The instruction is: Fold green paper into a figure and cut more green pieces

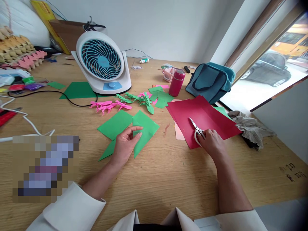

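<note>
My left hand (125, 142) is over a folded-looking sheet of green paper (148, 130), thumb and forefinger drawn together on it near its left side. Beneath and beside that hand lie further green paper pieces (115, 123). At the right, my right hand (213, 142) grips the handles of a pair of scissors (196, 126) with white loops. Their blades point away from me, to the upper left, above red paper sheets (211, 118). A pale pink sheet (179, 131) sticks out from under the red ones.
Behind the papers are pink paper cutouts (110, 106) and green cutouts (146, 102). A white fan (103, 61), a red flask (177, 82) and a teal bag (209, 81) stand farther back. Cables (31, 118) cross the left side; a grey cloth (250, 126) lies at right.
</note>
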Motion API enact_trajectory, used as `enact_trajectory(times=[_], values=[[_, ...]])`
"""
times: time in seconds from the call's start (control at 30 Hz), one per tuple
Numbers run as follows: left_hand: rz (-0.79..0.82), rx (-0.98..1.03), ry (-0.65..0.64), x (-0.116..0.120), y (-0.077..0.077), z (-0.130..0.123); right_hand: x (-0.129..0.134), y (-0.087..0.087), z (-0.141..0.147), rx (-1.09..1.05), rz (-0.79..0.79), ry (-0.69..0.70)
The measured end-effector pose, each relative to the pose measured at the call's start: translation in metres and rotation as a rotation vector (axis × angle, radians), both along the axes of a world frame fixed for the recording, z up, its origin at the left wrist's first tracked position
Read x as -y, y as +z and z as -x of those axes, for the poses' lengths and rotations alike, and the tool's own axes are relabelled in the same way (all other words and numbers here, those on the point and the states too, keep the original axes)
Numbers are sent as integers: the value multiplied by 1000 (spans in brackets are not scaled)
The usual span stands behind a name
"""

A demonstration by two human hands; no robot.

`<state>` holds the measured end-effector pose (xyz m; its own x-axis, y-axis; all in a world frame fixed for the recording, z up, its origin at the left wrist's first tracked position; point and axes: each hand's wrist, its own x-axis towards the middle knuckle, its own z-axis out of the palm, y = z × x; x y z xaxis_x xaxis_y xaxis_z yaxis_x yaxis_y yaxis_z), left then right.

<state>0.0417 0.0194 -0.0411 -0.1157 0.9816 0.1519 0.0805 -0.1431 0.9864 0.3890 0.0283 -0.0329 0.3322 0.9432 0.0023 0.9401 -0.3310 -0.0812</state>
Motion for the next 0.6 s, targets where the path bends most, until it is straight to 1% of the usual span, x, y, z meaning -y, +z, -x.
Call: enact_trajectory(times=[0.07, 0.13, 0.17, 0.23, 0.3, 0.33, 0.37, 0.53, 0.6], values=[[6, -11, -8, 1, 3, 0, 2, 5, 6, -55, -36, 21], [4, -16, -20, 3, 6, 0, 5, 11, 14, -197, -95, 74], [-3, -21, -20, 3, 8, 0, 7, 14, 20, -313, -119, 117], [-22, -38, -10, 4, 10, 1, 12, 20, 33, -628, -125, 240], [-32, -54, 3, 4, 13, 2, 17, 23, 47, -945, -41, 375], [-30, -57, 7, 4, 14, 4, 20, 24, 54, -1047, 1, 433], [-26, -58, 9, 3, 16, 5, 22, 24, 60, -1120, 39, 461], [3, -39, 36, 4, 30, 10, 31, 21, 80, -1318, 235, 475], [24, -15, 35, 4, 37, 11, 34, 19, 85, -1370, 304, 503]])
